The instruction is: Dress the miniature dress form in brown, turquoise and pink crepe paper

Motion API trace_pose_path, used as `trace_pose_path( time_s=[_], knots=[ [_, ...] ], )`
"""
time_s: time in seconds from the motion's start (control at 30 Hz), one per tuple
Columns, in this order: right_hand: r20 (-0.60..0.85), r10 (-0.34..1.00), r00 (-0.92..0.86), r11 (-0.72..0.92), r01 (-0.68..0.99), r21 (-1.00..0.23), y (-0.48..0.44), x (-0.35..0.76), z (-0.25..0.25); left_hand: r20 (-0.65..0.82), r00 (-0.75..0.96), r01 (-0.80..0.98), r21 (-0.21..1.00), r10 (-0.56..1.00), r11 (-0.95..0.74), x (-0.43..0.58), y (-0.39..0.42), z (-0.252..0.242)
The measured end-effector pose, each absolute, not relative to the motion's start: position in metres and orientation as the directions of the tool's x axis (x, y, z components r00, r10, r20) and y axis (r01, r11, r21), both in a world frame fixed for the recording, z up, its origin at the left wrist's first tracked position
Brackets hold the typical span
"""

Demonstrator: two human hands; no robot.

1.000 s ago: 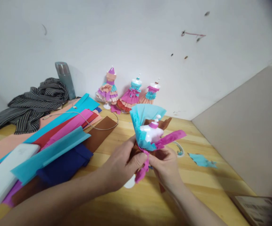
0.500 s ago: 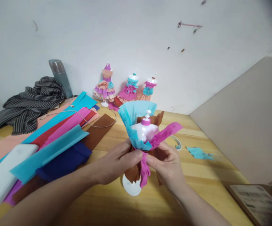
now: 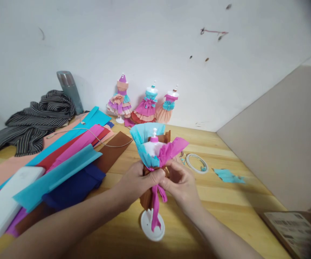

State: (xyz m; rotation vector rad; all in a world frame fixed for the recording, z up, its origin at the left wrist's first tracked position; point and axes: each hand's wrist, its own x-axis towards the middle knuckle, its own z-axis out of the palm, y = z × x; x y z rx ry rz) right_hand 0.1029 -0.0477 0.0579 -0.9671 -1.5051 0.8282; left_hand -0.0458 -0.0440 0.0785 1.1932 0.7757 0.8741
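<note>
Standing between our two hands is a small white plastic dress-form figure (image 3: 154, 148), its long axis running nearly upright, its neck pointing away towards the wall (image 3: 104, 43) and its round white base (image 3: 146, 226) nearest us. Neither hand is clearly nearer, since both meet at its waist. Our left hand (image 3: 139, 181) is closed around the waist, thumb laid across the front, fingers mostly hidden behind. Our right hand (image 3: 183, 183) is half curled, thumb and forefinger against the waist from the other side; we cannot tell whether they pinch anything.

Just below the thumbs, a crinkled magenta paper strip (image 3: 155, 205) hangs in loose tails, the longest reaching over the base. Turquoise pleated paper (image 3: 144, 153) flares up around the shoulders, and brown crinkled paper (image 3: 146, 199) hangs below the left thumb. Whether the base touches the pale wooden worktop (image 3: 225, 219) we cannot tell.

For room, the right side is more open, with a white ring-shaped roll (image 3: 187, 162) and a torn turquoise scrap (image 3: 227, 175) beyond our right hand. On the left, piled coloured paper sheets (image 3: 63, 174) crowd our forearm; behind, three dressed figures (image 3: 167, 116) stand near the wall.
</note>
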Motion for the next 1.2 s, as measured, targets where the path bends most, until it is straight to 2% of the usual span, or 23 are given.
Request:
trace_pose_path(
  time_s=[0.17,0.3,0.47,0.6,0.8,0.87,0.93,0.97,1.03,1.1,1.17,1.2],
  knots=[
    [0.501,0.865,-0.026,0.5,0.132,-0.856,-0.047,0.1,0.055,-0.041,0.458,-0.296,0.935,0.888,0.196,-0.043,-0.043,0.074],
    [0.601,0.797,-0.06,0.602,0.174,-0.78,-0.048,0.099,0.054,-0.012,0.449,-0.256,0.956,0.894,0.141,-0.043,-0.044,0.072],
    [0.667,0.709,-0.229,0.7,0.336,-0.63,-0.05,0.105,0.057,0.086,0.414,-0.232,0.973,0.906,0.013,-0.043,-0.044,0.074],
    [0.705,0.579,-0.409,0.813,0.355,-0.461,-0.051,0.114,0.061,0.071,0.387,-0.146,0.989,0.92,-0.015,-0.045,-0.042,0.072],
    [0.653,0.524,-0.547,0.845,0.428,-0.321,-0.055,0.133,0.07,0.124,0.46,-0.07,0.992,0.879,-0.104,-0.056,-0.042,0.082],
    [0.676,0.515,-0.527,0.839,0.472,-0.271,-0.052,0.143,0.077,0.073,0.498,-0.029,0.997,0.864,-0.067,-0.062,-0.043,0.088],
    [0.688,0.576,-0.442,0.774,0.566,-0.284,-0.047,0.155,0.082,0.011,0.52,-0.021,1.0,0.854,0.0,-0.068,-0.042,0.094],
    [0.678,0.626,-0.386,0.722,0.616,-0.315,-0.043,0.16,0.083,0.004,0.515,-0.023,1.0,0.857,0.009,-0.071,-0.041,0.097],
    [0.57,0.747,-0.341,0.615,0.68,-0.399,-0.034,0.17,0.079,-0.017,0.542,-0.013,1.0,0.84,0.029,-0.075,-0.039,0.101],
    [0.331,0.855,-0.4,0.515,0.733,-0.444,-0.028,0.173,0.066,-0.057,0.575,0.064,0.998,0.816,0.024,-0.076,-0.037,0.104],
    [0.126,0.869,-0.478,0.483,0.766,-0.424,-0.026,0.172,0.045,-0.069,0.594,0.178,0.983,0.802,-0.048,-0.075,-0.036,0.105],
    [0.07,0.862,-0.502,0.485,0.778,-0.4,-0.026,0.17,0.034,-0.063,0.599,0.232,0.968,0.798,-0.098,-0.073,-0.036,0.105]
  ],
)
